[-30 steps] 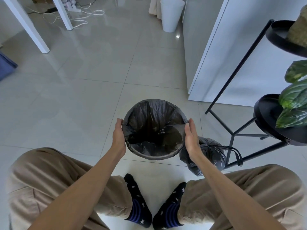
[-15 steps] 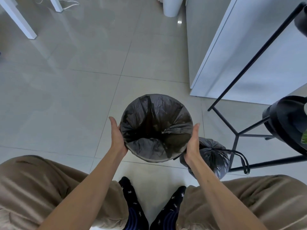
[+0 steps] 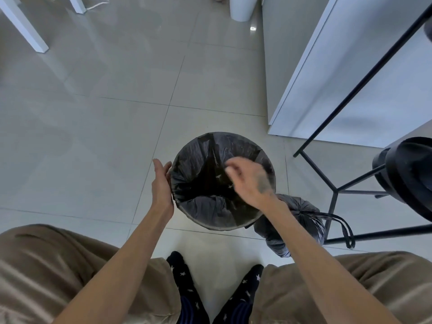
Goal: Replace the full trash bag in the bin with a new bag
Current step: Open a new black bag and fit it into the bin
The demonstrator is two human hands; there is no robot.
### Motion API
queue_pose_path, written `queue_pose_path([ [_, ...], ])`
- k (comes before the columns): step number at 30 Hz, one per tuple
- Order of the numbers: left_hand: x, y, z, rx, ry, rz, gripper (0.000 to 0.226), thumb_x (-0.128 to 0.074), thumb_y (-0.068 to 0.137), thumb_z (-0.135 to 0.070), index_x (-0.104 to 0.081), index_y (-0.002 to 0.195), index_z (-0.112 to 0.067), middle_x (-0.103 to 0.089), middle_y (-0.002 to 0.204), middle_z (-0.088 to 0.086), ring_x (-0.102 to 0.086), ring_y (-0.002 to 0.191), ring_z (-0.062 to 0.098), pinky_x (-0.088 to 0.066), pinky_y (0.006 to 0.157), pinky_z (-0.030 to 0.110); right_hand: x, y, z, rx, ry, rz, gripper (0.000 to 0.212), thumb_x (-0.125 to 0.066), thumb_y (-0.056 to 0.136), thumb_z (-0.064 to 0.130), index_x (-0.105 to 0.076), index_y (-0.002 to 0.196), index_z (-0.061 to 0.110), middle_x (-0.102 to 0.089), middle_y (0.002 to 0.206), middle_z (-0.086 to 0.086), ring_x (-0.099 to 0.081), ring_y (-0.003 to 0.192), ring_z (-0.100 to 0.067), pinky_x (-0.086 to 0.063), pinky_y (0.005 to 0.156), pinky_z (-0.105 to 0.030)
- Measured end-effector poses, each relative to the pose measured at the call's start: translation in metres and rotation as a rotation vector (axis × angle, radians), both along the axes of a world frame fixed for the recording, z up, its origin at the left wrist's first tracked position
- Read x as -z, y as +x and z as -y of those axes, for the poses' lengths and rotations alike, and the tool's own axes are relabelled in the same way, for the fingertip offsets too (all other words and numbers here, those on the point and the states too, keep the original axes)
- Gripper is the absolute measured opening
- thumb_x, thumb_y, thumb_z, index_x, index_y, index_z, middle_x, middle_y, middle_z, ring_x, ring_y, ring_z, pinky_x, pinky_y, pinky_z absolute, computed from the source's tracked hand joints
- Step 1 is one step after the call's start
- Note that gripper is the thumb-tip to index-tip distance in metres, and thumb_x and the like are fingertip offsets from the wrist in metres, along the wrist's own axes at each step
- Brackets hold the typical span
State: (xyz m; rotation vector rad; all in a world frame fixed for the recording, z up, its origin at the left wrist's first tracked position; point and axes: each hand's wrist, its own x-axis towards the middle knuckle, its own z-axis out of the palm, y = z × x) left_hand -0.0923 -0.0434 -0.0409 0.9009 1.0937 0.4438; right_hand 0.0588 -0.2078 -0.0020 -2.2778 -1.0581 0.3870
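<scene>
One bin point(image 3: 211, 226) is seen on the tiled floor point(image 3: 93, 141), lined w/ one new black bag point(image 3: 201, 206). One full, tied bag point(image 3: 292, 220) lies just beside it, at its right. Two hands: left hand point(image 3: 161, 185) is laid flat vs. the rim, fingers apart; right hand point(image 3: 247, 181) is blurred over the opening, grip can't be told.

Both forearms are bare all the way down, no sleeves showing, no watch or rings on the left hand point(image 3: 161, 183) or the right hand point(image 3: 249, 181) (the right one is motion-blurred, so small details could be lost). Loose khaki-tan trousers point(image 3: 58, 272) with soft folds in the fabric. Dark navy socks point(image 3: 187, 286) dotted with little pale stars, plus what looks like blue striping lower down.
</scene>
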Motion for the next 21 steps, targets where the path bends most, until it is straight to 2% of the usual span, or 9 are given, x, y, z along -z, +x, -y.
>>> queue_pose_path([
  [2, -0.005, 0.003, 0.003, 0.043, 0.043, -0.034, 0.067, -0.038, 0.092, -0.074, -0.066, 0.129, -0.025, -0.074, 0.12, 0.001, -0.069, 0.109, 0.021, -0.054, 0.098, 0.045, 0.014, -0.005, -0.029, -0.277, -0.442, -0.025, 0.051, -0.051, 0.099, 0.046, -0.051, 0.143, 0.02, -0.058, 0.141, -0.009, -0.057, 0.126, -0.029, -0.047, 0.106, -0.047],
  [4, -0.009, 0.005, 0.009, 0.073, 0.106, -0.079, 0.049, -0.045, 0.096, -0.063, -0.07, 0.115, -0.026, -0.075, 0.111, -0.001, -0.07, 0.103, 0.019, -0.057, 0.091, 0.039, 0.036, -0.014, -0.043, -0.386, -0.798, -0.037, 0.069, -0.047, 0.096, 0.06, -0.038, 0.153, 0.023, -0.042, 0.156, -0.01, -0.043, 0.14, -0.034, -0.038, 0.114, -0.047],
  [6, -0.006, 0.005, 0.013, 0.12, 0.229, -0.112, 0.033, -0.049, 0.099, -0.054, -0.065, 0.116, -0.03, -0.07, 0.113, -0.005, -0.066, 0.109, 0.018, -0.055, 0.092, 0.036, 0.052, -0.022, -0.045, -0.435, -0.982, -0.116, 0.078, -0.042, 0.094, 0.068, -0.032, 0.156, 0.022, -0.036, 0.16, -0.01, -0.039, 0.143, -0.034, -0.035, 0.115, -0.045],
  [8, -0.002, 0.005, 0.016, 0.147, 0.3, -0.144, 0.036, -0.053, 0.098, -0.051, -0.06, 0.126, -0.029, -0.066, 0.121, -0.004, -0.062, 0.116, 0.02, -0.053, 0.094, 0.035, 0.061, -0.029, -0.043, -0.468, -1.057, -0.189, 0.083, -0.037, 0.094, 0.071, -0.032, 0.157, 0.017, -0.034, 0.162, -0.01, -0.035, 0.146, -0.032, -0.031, 0.116, -0.043],
  [13, -0.002, 0.004, 0.013, 0.205, 0.381, -0.208, 0.057, -0.056, 0.095, -0.055, -0.045, 0.145, -0.029, -0.056, 0.14, -0.003, -0.053, 0.131, 0.022, -0.048, 0.105, 0.04, 0.055, -0.025, -0.041, -0.446, -0.953, -0.246, 0.079, -0.034, 0.097, 0.068, -0.025, 0.159, 0.02, -0.027, 0.165, -0.009, -0.029, 0.149, -0.031, -0.027, 0.12, -0.043],
  [15, -0.011, 0.002, 0.013, 0.214, 0.498, -0.268, 0.072, -0.057, 0.093, -0.06, -0.033, 0.154, -0.031, -0.043, 0.155, -0.005, -0.041, 0.142, 0.018, -0.037, 0.116, 0.04, 0.047, -0.016, -0.039, -0.409, -0.819, -0.291, 0.077, -0.038, 0.096, 0.068, -0.025, 0.159, 0.026, -0.028, 0.165, -0.007, -0.031, 0.149, -0.031, -0.027, 0.12, -0.044],
  [17, -0.026, 0.002, 0.017, 0.152, 0.708, -0.288, 0.07, -0.058, 0.095, -0.055, -0.033, 0.154, -0.028, -0.038, 0.158, -0.007, -0.035, 0.145, 0.012, -0.029, 0.117, 0.031, 0.04, -0.001, -0.039, -0.367, -0.712, -0.314, 0.07, -0.042, 0.098, 0.062, -0.03, 0.157, 0.027, -0.034, 0.162, -0.008, -0.035, 0.147, -0.03, -0.029, 0.119, -0.044],
  [19, -0.041, 0.009, 0.022, 0.144, 0.929, -0.226, 0.048, -0.06, 0.098, -0.039, -0.049, 0.142, -0.024, -0.058, 0.139, -0.007, -0.052, 0.129, 0.009, -0.039, 0.107, 0.026, 0.037, 0.016, -0.04, -0.305, -0.625, -0.311, 0.057, -0.045, 0.102, 0.047, -0.038, 0.154, 0.024, -0.042, 0.157, -0.009, -0.041, 0.143, -0.029, -0.033, 0.117, -0.042],
  [21, -0.046, 0.023, 0.021, 0.401, 1.075, -0.196, 0.031, -0.059, 0.097, -0.029, -0.061, 0.127, -0.021, -0.07, 0.107, -0.008, -0.065, 0.1, 0.009, -0.052, 0.091, 0.027, 0.037, 0.029, -0.044, -0.253, -0.569, -0.349, 0.05, -0.045, 0.104, 0.033, -0.041, 0.153, 0.022, -0.045, 0.155, -0.008, -0.043, 0.141, -0.029, -0.034, 0.117, -0.041],
])
